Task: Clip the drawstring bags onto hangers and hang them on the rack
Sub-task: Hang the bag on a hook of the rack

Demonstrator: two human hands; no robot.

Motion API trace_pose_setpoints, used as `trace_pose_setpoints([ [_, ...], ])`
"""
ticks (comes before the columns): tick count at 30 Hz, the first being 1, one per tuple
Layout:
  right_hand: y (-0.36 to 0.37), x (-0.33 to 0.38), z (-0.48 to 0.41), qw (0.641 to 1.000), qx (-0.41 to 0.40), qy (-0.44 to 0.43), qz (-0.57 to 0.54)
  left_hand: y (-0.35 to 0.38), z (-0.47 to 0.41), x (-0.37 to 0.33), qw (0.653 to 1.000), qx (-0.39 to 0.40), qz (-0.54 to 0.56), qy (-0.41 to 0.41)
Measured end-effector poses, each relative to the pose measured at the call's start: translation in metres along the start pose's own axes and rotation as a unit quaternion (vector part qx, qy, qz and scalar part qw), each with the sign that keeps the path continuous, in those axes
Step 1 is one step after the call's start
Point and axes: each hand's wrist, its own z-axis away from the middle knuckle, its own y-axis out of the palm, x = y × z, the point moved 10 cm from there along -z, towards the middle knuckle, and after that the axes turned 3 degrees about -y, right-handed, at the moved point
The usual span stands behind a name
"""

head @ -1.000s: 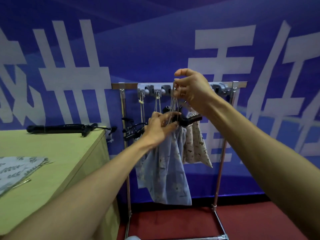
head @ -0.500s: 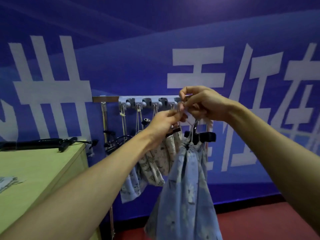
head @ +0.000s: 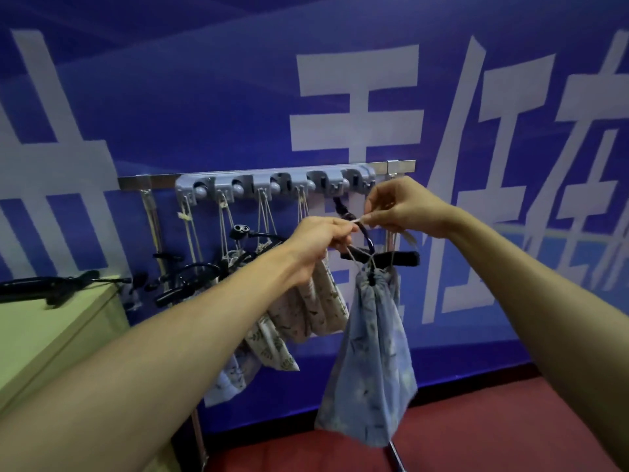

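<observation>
Soft blue bag (head: 371,352), likely light, hangs limp below the fingers. Both the left hand (head: 318,240) and the right hand (head: 405,209) pinch its drawstring (head: 356,219), likely the surest hold.

Blue wall (head: 204,97) across the back, printed with big white characters (head: 357,97). Dark skirting strip (head: 476,379) at its base, dull red floor (head: 493,430) below. Pale yellow-green tabletop (head: 41,328) at left, carrying a long black object (head: 34,289), possibly a tool. Lighting dim, even.
</observation>
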Motion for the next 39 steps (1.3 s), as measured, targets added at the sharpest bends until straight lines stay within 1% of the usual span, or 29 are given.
trace_pose_setpoints([
  [2,-0.01,-0.006,-0.012,0.997,-0.037,-0.012,0.066,-0.007,-0.016,-0.008,0.999,-0.033,-0.036,0.014],
  [4,-0.017,-0.011,-0.024,0.991,-0.073,-0.021,0.113,-0.014,-0.033,-0.02,0.99,-0.059,-0.116,0.048],
  [7,-0.021,-0.017,-0.048,0.98,-0.117,-0.032,0.157,-0.022,-0.06,-0.035,0.959,-0.107,-0.249,0.087],
  [9,-0.02,-0.02,-0.065,0.973,-0.141,-0.039,0.18,-0.032,-0.076,-0.037,0.949,-0.14,-0.271,0.082],
  [14,-0.023,-0.036,-0.103,0.966,-0.2,-0.007,0.163,-0.048,-0.112,-0.042,0.934,-0.181,-0.297,0.08],
  [17,-0.025,-0.045,-0.119,0.964,-0.215,0.018,0.153,-0.057,-0.131,-0.044,0.923,-0.213,-0.31,0.083],
  [23,-0.016,-0.079,-0.13,0.967,-0.225,0.107,0.047,-0.064,-0.154,-0.027,0.911,-0.239,-0.333,0.044],
  [26,-0.003,-0.093,-0.122,0.968,-0.212,0.13,-0.031,-0.058,-0.158,-0.011,0.924,-0.21,-0.317,0.029],
  [30,0.001,-0.09,-0.115,0.969,-0.212,0.12,-0.031,-0.049,-0.154,-0.007,0.943,-0.158,-0.291,0.031],
  [32,0.003,-0.091,-0.113,0.97,-0.206,0.124,-0.013,-0.049,-0.147,-0.004,0.957,-0.119,-0.263,0.02],
  [34,0.003,-0.089,-0.106,0.968,-0.208,0.134,0.028,-0.055,-0.136,-0.004,0.965,-0.087,-0.246,0.009],
  [37,-0.001,-0.07,-0.091,0.956,-0.238,0.126,0.113,-0.074,-0.112,-0.011,0.968,-0.067,-0.24,0.019],
  [39,0.004,-0.046,-0.082,0.952,-0.259,0.093,0.133,-0.09,-0.094,-0.016,0.968,-0.067,-0.24,0.028],
])
